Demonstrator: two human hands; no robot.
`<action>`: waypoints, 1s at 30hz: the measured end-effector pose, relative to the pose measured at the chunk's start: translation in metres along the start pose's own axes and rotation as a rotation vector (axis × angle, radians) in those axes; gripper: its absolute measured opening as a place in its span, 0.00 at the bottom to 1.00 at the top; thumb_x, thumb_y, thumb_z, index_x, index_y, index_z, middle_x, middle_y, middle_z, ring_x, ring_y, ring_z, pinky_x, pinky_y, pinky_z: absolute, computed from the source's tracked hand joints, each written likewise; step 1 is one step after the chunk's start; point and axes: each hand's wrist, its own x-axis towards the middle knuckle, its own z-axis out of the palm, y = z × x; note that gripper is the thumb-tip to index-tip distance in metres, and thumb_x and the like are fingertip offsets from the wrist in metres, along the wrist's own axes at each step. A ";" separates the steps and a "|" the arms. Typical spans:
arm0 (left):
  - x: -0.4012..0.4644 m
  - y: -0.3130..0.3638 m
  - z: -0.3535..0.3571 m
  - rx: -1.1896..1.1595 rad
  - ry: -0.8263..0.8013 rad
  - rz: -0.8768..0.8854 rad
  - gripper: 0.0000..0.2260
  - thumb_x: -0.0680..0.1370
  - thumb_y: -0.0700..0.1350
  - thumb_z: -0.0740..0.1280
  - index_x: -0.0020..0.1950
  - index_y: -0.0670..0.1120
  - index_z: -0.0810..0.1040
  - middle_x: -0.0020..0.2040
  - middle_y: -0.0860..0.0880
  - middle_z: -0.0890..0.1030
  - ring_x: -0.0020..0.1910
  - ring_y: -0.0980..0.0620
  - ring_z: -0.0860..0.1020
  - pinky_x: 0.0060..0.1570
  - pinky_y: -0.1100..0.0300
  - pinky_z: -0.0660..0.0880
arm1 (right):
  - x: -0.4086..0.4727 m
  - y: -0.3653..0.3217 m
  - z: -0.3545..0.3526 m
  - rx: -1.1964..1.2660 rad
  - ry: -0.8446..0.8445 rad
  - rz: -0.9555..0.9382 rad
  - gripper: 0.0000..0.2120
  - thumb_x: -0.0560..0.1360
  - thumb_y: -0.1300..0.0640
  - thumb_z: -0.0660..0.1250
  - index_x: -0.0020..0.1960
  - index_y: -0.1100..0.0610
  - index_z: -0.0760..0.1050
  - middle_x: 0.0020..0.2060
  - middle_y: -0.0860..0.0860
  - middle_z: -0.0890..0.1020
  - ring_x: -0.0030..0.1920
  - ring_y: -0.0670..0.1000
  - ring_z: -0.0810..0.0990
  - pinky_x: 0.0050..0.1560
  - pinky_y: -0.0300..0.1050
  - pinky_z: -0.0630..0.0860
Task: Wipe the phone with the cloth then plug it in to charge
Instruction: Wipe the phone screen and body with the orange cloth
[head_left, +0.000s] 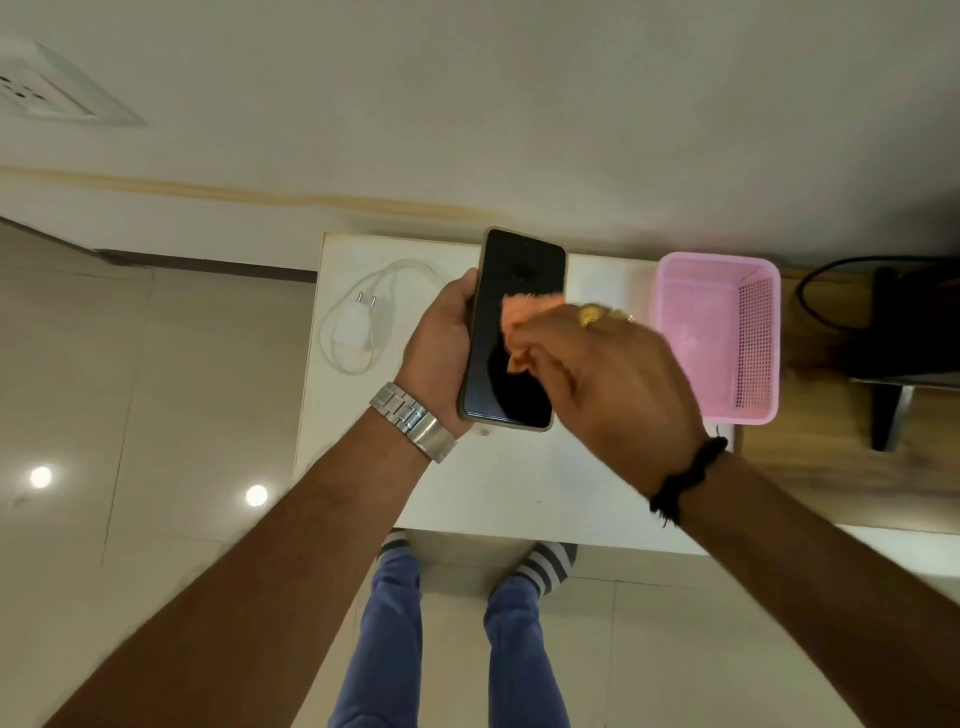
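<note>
Hands: two, both bare, both busy over the white rectangular surface (498, 483)
Left hand (441, 343): one; curled round the left edge of the one black glass-fronted phone in a pale case (511, 291), holding it up above the surface with the dark screen facing the camera; a single silver metal link watch (413, 418) sits on the wrist
Right hand (613, 374): one; fingers bunched on the one small orange cloth (522, 317) and pressing it against the middle of the phone's screen; the hand is blurred; a gold ring (589, 314) shows on a finger; one black braided band (685, 480) circles the wrist
Phone: one; between the two hands, long axis running near to far, its near end just above the surface
Cloth: one; on the screen, partly hidden under the right fingers
Charger: one white plug adapter with two round pins (356, 325), lying flat on the far left part of the surface; its one white cable (384, 275) loops around it, left of the phone
Basket: one pink perforated plastic basket (719, 332), at the right edge of the surface, right of the right hand
Wall socket: one white socket plate (47, 85), on the wall at far left, well apart from the charger
Legs: two, in blue trousers (395, 639) with striped socks, on the tiled floor (130, 415) at the near side
Dark objects: one black stand-like shape with a black cord (810, 301), far right on a wooden top; too cropped to tell what it is
</note>
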 end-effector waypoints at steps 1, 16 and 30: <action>0.001 -0.003 0.001 0.005 -0.006 0.000 0.23 0.82 0.60 0.57 0.51 0.46 0.87 0.47 0.44 0.86 0.44 0.45 0.85 0.48 0.51 0.82 | 0.008 0.011 -0.002 -0.029 0.050 0.017 0.07 0.81 0.62 0.65 0.54 0.60 0.81 0.44 0.58 0.85 0.44 0.59 0.83 0.49 0.54 0.81; 0.016 -0.021 0.010 0.000 0.026 -0.031 0.21 0.83 0.59 0.57 0.63 0.45 0.80 0.59 0.41 0.82 0.55 0.40 0.80 0.58 0.43 0.77 | 0.043 0.039 0.002 0.020 0.226 0.050 0.11 0.78 0.62 0.61 0.53 0.56 0.82 0.48 0.52 0.85 0.48 0.56 0.82 0.50 0.53 0.79; 0.018 -0.001 0.008 0.091 0.207 0.046 0.24 0.81 0.59 0.63 0.67 0.42 0.79 0.54 0.41 0.83 0.54 0.41 0.83 0.59 0.46 0.78 | -0.001 0.003 0.033 0.036 0.105 -0.198 0.15 0.85 0.56 0.52 0.55 0.61 0.76 0.41 0.60 0.85 0.39 0.59 0.85 0.38 0.56 0.85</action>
